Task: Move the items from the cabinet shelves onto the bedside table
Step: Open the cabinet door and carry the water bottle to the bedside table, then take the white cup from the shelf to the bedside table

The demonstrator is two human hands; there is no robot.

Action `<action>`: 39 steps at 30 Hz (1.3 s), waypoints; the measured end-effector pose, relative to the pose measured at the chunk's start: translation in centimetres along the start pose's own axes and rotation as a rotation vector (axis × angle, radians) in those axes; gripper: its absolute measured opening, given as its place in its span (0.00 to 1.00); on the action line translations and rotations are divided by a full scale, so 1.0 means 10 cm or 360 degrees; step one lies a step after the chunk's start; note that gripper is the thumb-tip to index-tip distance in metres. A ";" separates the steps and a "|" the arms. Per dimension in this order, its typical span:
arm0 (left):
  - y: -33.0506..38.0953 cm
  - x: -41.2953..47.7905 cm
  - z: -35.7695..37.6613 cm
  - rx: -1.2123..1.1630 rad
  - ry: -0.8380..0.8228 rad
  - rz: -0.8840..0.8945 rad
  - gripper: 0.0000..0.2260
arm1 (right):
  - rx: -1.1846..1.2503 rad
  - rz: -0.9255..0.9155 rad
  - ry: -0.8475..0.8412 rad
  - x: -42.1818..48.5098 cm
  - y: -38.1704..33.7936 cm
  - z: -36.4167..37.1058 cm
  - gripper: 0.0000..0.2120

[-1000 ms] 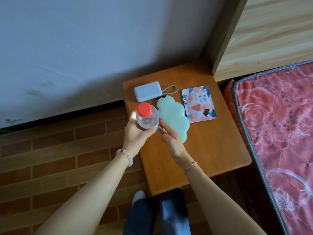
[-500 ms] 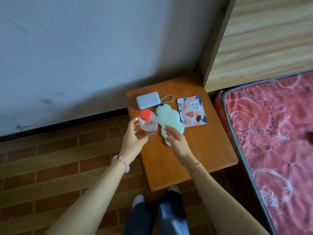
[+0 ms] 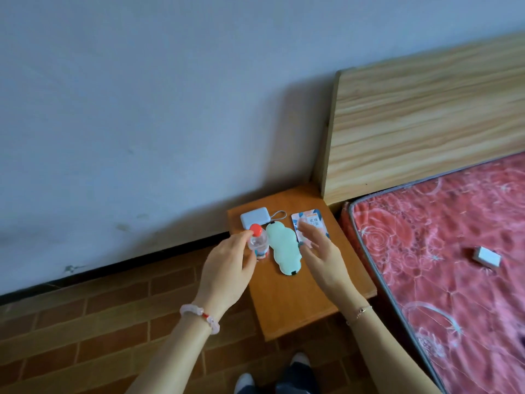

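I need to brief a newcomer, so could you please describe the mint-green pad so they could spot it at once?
Beside the wooden headboard stands the orange bedside table. On it, between the red-capped bottle and the printed sachet, lies the mint-green pad, the only cloud-edged flat thing there.

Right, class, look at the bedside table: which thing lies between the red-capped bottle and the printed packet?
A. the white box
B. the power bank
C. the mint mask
C: the mask lies flat on the table between the bottle and the packet; the power bank sits behind them, the white box on the mattress.
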State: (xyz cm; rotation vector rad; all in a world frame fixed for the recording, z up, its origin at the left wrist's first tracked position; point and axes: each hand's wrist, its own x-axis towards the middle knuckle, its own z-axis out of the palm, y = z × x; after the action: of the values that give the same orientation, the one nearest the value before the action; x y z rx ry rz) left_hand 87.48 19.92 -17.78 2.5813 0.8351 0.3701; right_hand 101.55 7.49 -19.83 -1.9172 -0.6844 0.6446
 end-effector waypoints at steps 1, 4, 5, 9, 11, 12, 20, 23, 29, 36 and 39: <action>0.06 0.01 -0.08 0.0091 0.0031 0.0090 0.17 | -0.0083 -0.0059 0.0041 -0.05 -0.09 -0.07 0.18; 0.25 0.07 -0.29 0.0331 0.0117 0.0269 0.17 | -0.0380 -0.0255 0.0164 -0.21 -0.32 -0.28 0.20; 0.32 0.08 -0.35 0.0378 0.0139 0.0316 0.18 | -0.0475 -0.0326 0.0205 -0.25 -0.38 -0.35 0.20; 0.54 0.17 -0.59 0.0502 0.0228 0.0537 0.19 | -0.0757 -0.0529 0.0359 -0.38 -0.62 -0.63 0.21; 0.59 0.23 -0.71 0.0505 0.0298 0.0625 0.17 | -0.0871 -0.0617 0.0464 -0.46 -0.75 -0.75 0.21; 0.62 0.26 -0.78 0.0502 0.0341 0.0657 0.16 | -0.0923 -0.0660 0.0521 -0.50 -0.81 -0.80 0.21; 0.82 0.39 -1.28 0.0394 0.0442 0.0984 0.17 | -0.1245 -0.0596 0.0909 -1.02 -1.15 -1.00 0.22; 0.81 0.37 -1.41 0.0339 0.0437 0.1093 0.18 | -0.1305 -0.0534 0.1045 -1.22 -1.26 -0.91 0.23; 0.78 0.29 -1.67 0.0217 0.0408 0.1346 0.20 | -0.1417 -0.0368 0.1257 -1.69 -1.47 -0.55 0.24; 0.99 -0.10 -1.68 0.0030 0.0283 0.1684 0.18 | -0.1580 -0.0045 0.1516 -2.44 -1.66 -0.30 0.23; 1.16 -0.34 -1.64 -0.0049 0.0200 0.1878 0.19 | -0.1671 0.0130 0.1615 -2.83 -1.72 -0.29 0.24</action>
State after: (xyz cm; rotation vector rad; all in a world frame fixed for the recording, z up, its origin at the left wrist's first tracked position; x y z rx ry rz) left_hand 84.66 14.01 1.54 2.7413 -0.7611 0.8336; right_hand 80.43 -7.55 1.02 -2.8039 -0.2448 -0.8390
